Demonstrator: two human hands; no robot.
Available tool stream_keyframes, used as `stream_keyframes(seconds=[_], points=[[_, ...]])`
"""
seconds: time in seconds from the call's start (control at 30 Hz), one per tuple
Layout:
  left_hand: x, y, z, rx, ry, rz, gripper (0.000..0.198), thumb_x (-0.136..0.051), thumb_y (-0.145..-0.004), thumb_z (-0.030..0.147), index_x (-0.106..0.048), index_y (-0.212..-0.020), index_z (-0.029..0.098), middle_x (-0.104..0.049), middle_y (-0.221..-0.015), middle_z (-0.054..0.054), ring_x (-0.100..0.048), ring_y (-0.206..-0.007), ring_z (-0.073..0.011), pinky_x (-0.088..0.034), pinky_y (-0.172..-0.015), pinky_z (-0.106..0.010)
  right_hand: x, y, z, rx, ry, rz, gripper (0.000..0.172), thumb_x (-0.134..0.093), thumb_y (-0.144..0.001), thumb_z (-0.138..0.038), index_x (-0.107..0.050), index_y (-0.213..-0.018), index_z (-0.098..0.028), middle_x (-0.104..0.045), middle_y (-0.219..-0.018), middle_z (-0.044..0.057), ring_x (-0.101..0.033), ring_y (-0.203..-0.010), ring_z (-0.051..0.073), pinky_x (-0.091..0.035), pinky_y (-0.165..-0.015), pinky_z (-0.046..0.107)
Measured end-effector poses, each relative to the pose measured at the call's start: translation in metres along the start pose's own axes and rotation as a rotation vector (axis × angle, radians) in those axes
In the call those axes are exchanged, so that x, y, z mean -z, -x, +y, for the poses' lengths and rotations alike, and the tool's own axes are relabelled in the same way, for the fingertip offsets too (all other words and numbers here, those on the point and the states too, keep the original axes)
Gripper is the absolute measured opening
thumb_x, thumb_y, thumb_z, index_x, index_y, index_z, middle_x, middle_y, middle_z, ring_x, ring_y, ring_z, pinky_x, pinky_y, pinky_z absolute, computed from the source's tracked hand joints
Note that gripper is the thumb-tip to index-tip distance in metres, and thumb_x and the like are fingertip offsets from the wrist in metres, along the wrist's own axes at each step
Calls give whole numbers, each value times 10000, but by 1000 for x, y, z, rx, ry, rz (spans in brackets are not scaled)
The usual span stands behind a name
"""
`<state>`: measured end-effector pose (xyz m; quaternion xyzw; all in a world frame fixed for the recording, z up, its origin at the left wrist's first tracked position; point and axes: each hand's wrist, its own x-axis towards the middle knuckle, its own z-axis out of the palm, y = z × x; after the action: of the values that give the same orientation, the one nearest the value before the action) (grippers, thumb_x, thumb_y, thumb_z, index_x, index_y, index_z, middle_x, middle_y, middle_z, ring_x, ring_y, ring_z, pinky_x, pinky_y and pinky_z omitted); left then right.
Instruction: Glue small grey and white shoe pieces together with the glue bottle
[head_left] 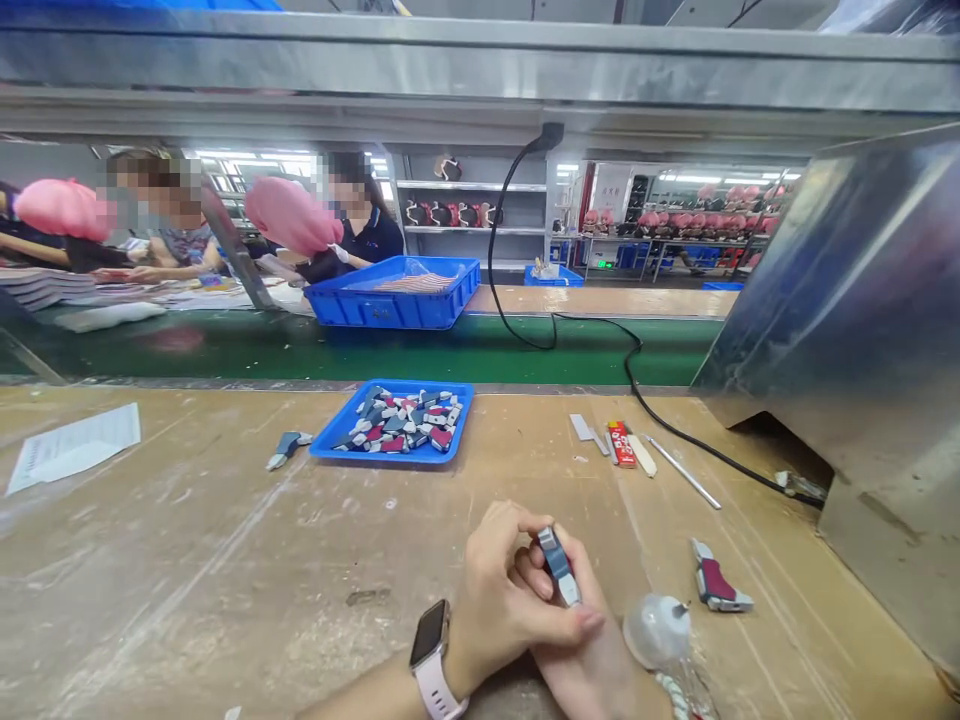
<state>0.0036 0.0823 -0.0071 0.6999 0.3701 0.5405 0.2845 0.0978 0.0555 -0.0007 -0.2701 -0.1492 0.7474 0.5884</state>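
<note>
A small grey-blue and white moulded part (558, 562) is held between my two hands above the bench. My left hand (495, 590), with a watch (430, 640) on its wrist, curls around the part from the left, fingers and thumb closed at its ends. My right hand (589, 630) lies underneath and behind, its fingers wrapped about the same part and partly hidden. Near the right wrist stands a translucent squeeze bottle (658, 630) with a dark tip. Farther right lies a boot-shaped maroon and grey part (718, 580).
A blue tray (390, 457) holds many similar parts; one loose part (286, 449) lies left of it. Toward the back right are a red box (621, 444), a metal rod (684, 472) and a black cable (675, 430). A metal housing (892, 400) bounds the right. Co-workers sit beyond the green belt (225, 350).
</note>
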Motion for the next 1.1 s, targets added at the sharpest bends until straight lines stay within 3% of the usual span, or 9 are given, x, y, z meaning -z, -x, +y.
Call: stream_keyframes(seconds=[0.17, 0.33, 0.63, 1.1], points=[[0, 1, -3, -6, 12, -28, 612, -849, -622, 648, -637, -985, 204, -617, -800, -19, -599, -707, -190, -498, -622, -305, -5, 0, -4, -72, -132, 99, 538, -971, -418, -460, -530, -552, -182, -433, -557, -63, -367, -554, 72, -438, -560, 159], [7, -2, -2, 8, 27, -54, 612, -870, -611, 616, -643, -988, 190, -646, -839, -32, -623, -743, -205, -502, -658, -318, -3, -3, -2, -97, -134, 14, 475, -937, -569, -459, -570, -599, -159, -443, -561, -63, -370, -542, 64, -404, -528, 149], [10, -8, 8, 19, 71, -60, 563, -906, -587, 534, -653, -952, 189, -670, -864, -11, -622, -759, -174, -507, -687, -282, 6, -4, -9, -121, -91, -15, 343, -841, -733, -387, -595, -677, -155, -450, -559, -74, -416, -521, 67, -395, -505, 154], [7, -8, 5, -30, 75, -57, 606, -881, -629, 582, -634, -999, 172, -673, -887, -16, -607, -737, -148, -503, -666, -263, 2, -3, -16, -107, -57, -110, 345, -753, -819, -390, -581, -642, -148, -417, -566, -62, -357, -518, 59, -357, -483, 140]])
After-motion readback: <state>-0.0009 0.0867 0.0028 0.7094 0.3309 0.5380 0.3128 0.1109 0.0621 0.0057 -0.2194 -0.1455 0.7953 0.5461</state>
